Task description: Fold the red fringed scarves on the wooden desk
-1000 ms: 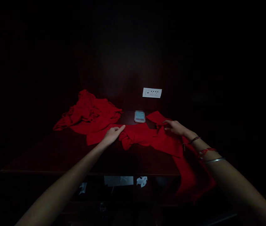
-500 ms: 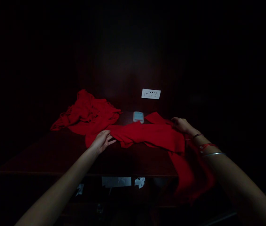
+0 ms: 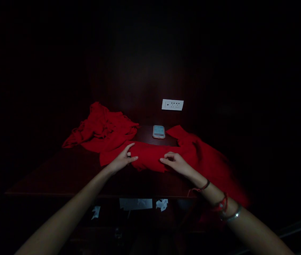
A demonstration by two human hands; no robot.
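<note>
A long red scarf (image 3: pixel 150 157) lies across the dark tabletop, its middle stretch fairly flat between my hands. Loose strands show on its bunched part (image 3: pixel 99 127) at the left. My left hand (image 3: pixel 122 159), with a ring on one finger, rests on the flat stretch, thumb and index finger apart. Close to it on the right, my right hand (image 3: pixel 175 163) is curled over the scarf, thumb and fingers pinching at the cloth; its other fingertips are hidden. Beyond my right forearm, the scarf's wide right part (image 3: pixel 214 163) spreads and droops past the table.
A phone (image 3: pixel 159 131) with a lit screen lies near the back of the table (image 3: pixel 60 177). Above it a white socket plate (image 3: pixel 172 105) is set in the dark wall. Pale paper-like pieces (image 3: pixel 137 203) show below the table's front edge. The surroundings are very dark.
My right hand has moved left from the scarf's right end to its middle. The right part of the scarf has spread out. My left hand has shifted slightly right, now on top of the cloth.
</note>
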